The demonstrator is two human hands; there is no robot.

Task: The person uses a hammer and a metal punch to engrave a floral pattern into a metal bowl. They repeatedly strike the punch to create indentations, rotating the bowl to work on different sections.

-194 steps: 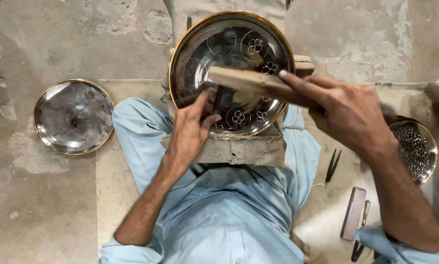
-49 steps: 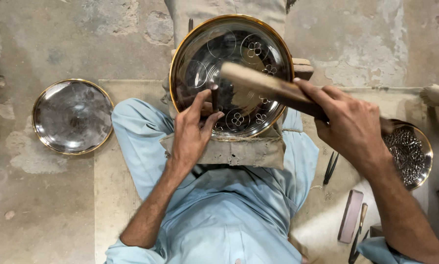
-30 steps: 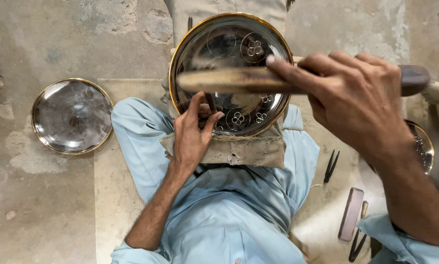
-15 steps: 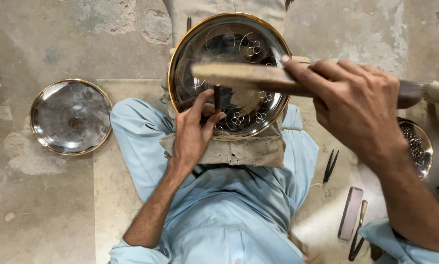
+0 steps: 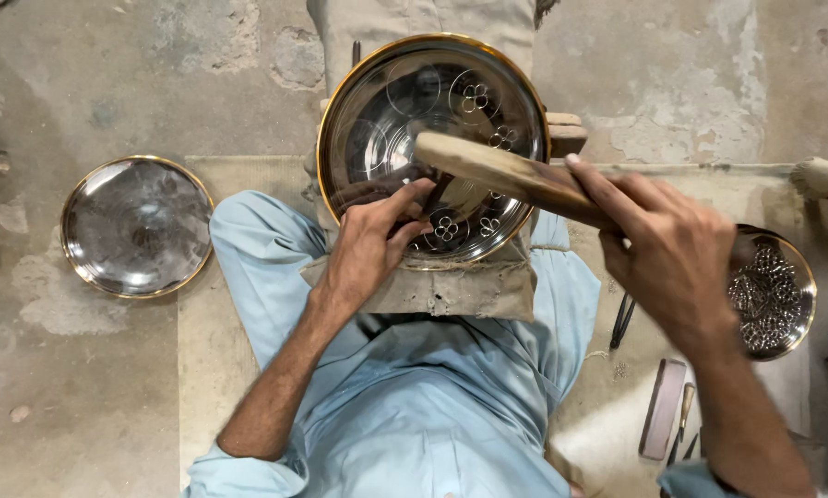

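I see the engraved metal plate at 12 o'clock, resting on a cloth-covered block over the lap. My left hand sits on the plate's lower edge, fingers pinched around a small dark punch standing on the surface. My right hand, at 3 o'clock, grips a wooden mallet whose head lies just above the punch. A second plate lies at 9 o'clock; a bowl of small metal pieces sits at 3 o'clock.
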